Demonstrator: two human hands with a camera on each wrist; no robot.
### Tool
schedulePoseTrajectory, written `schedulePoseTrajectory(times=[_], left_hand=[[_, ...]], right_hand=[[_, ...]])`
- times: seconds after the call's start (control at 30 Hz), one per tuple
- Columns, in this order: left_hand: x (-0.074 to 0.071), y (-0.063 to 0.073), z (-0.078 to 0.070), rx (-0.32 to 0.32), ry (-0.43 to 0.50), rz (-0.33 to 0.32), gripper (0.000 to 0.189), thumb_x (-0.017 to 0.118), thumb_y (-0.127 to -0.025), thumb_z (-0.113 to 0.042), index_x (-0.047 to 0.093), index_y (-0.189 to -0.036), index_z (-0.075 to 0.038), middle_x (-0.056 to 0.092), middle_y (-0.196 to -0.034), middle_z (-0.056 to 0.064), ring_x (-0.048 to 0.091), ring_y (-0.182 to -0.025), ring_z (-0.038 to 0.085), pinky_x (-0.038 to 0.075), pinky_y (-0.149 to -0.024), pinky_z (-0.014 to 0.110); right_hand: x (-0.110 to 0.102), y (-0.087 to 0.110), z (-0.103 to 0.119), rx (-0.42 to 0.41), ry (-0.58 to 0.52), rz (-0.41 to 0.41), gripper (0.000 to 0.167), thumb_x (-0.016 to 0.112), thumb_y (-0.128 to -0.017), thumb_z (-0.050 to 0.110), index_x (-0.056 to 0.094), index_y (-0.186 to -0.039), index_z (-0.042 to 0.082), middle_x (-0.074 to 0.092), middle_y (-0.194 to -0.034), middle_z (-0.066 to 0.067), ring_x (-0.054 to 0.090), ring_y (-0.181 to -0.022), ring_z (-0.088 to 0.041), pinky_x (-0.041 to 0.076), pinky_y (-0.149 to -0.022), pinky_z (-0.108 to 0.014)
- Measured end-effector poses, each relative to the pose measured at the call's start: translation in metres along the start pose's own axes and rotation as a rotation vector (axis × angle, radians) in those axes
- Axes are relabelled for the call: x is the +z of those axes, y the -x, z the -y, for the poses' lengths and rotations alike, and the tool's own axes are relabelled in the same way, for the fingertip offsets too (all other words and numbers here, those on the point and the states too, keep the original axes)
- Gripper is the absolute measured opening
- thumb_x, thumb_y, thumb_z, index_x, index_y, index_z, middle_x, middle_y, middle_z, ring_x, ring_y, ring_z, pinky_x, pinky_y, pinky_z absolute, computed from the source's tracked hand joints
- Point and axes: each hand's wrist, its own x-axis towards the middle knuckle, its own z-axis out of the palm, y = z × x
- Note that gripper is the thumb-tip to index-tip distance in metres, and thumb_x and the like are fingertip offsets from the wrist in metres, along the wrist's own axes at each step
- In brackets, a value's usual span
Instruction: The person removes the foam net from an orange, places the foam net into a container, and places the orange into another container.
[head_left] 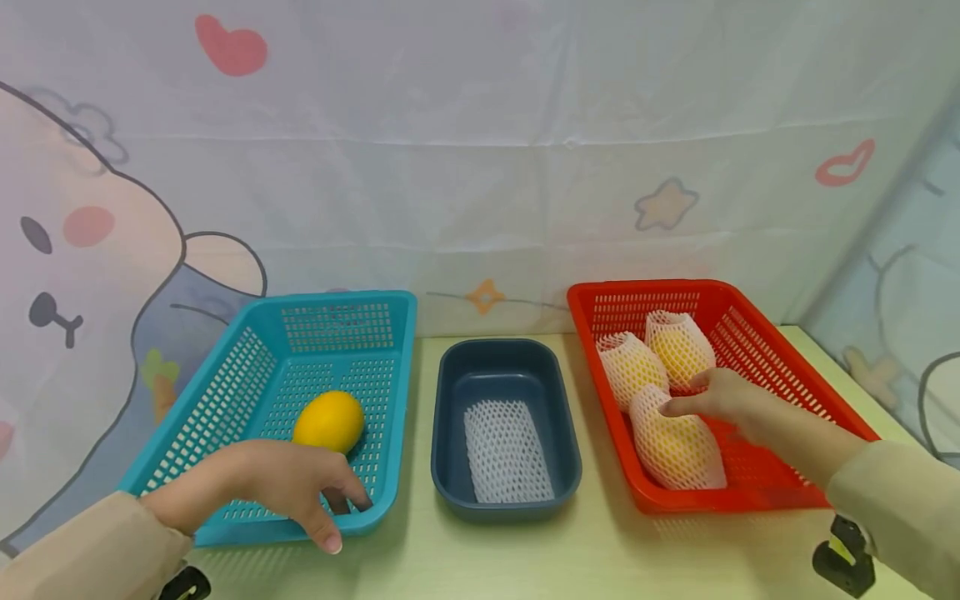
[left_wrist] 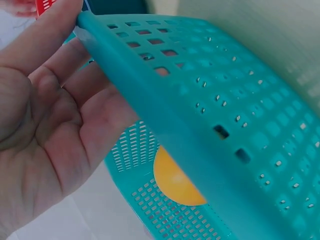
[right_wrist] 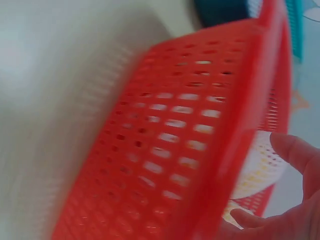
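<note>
In the head view, my left hand [head_left: 288, 487] hangs over the near rim of a blue basket [head_left: 408, 375], loosely bent, thumb outside and fingers inside. The left wrist view shows the palm apart from the rim; whether the fingertips touch it I cannot tell. Behind that hand lies a smooth yellow oval fruit [head_left: 330, 421]. My right hand [head_left: 723, 398] reaches into a red basket [head_left: 780, 354], thumb and fingers spread above the net-wrapped yellow fruits. Closest are the front wrapped fruit [head_left: 675, 446] and the back one [head_left: 678, 350]; another wrapped fruit [head_left: 632, 367] lies left.
Between the baskets stands a dark blue tub [head_left: 487, 362] with a white foam net sleeve [head_left: 510, 454] in it. All three containers stand on a pale table [head_left: 420, 567]. A printed cloth [head_left: 487, 150] hangs behind them.
</note>
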Motion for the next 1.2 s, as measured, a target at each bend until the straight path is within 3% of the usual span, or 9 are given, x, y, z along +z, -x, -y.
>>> schedulePoseTrajectory(times=[0.17,0.37,0.57,0.73,1.0,1.2], left_hand=[[0.0,0.0,0.001,0.004,0.011,-0.002,0.043,0.075,-0.078,-0.018,0.062,-0.118,-0.014,0.06,-0.117,-0.005,0.057,-0.107,0.015,0.048,-0.087,0.031],[0.0,-0.001,0.001,0.01,0.006,-0.004,0.043,0.075,-0.078,-0.018,0.062,-0.118,-0.013,0.059,-0.118,-0.005,0.057,-0.107,0.015,0.049,-0.086,0.031],[0.0,-0.002,0.002,0.006,0.017,0.008,0.043,0.074,-0.078,-0.017,0.061,-0.119,-0.013,0.06,-0.118,-0.004,0.057,-0.107,0.016,0.049,-0.087,0.031],[0.001,-0.001,0.002,0.016,0.021,0.0,0.043,0.075,-0.077,-0.018,0.062,-0.118,-0.013,0.061,-0.117,-0.004,0.058,-0.106,0.015,0.049,-0.086,0.031],[0.0,-0.002,0.002,0.02,0.034,0.006,0.043,0.075,-0.077,-0.017,0.062,-0.118,-0.011,0.061,-0.116,-0.003,0.057,-0.106,0.016,0.049,-0.086,0.03],[0.0,-0.002,0.003,0.022,0.031,0.013,0.043,0.074,-0.078,-0.018,0.062,-0.119,-0.011,0.06,-0.118,-0.004,0.057,-0.107,0.016,0.049,-0.086,0.029]], right_hand=[[0.01,-0.001,-0.005,0.041,0.031,-0.026,0.088,0.077,-0.073,0.036,0.027,-0.123,-0.016,0.036,-0.118,-0.031,0.035,-0.111,-0.046,0.042,-0.09,-0.058],[0.02,-0.003,-0.007,0.039,0.046,-0.031,0.073,0.079,-0.071,0.032,0.032,-0.108,-0.01,0.041,-0.098,-0.022,0.04,-0.097,-0.037,0.047,-0.082,-0.044],[0.023,-0.007,-0.005,0.044,0.086,0.002,0.086,0.08,-0.07,0.03,0.026,-0.119,-0.016,0.041,-0.106,-0.027,0.04,-0.101,-0.04,0.043,-0.09,-0.049],[0.022,-0.011,-0.007,0.059,0.14,0.002,0.078,0.08,-0.071,0.027,0.031,-0.114,-0.017,0.045,-0.1,-0.024,0.044,-0.097,-0.038,0.044,-0.09,-0.048],[0.018,-0.016,-0.016,-0.107,0.219,0.101,0.071,0.08,-0.065,0.014,0.04,-0.118,-0.011,0.05,-0.1,-0.017,0.047,-0.094,-0.032,0.044,-0.086,-0.047],[0.021,-0.021,-0.021,-0.165,0.308,0.141,0.082,0.084,-0.059,0.017,0.036,-0.12,-0.009,0.05,-0.099,-0.014,0.047,-0.091,-0.029,0.045,-0.081,-0.044]])
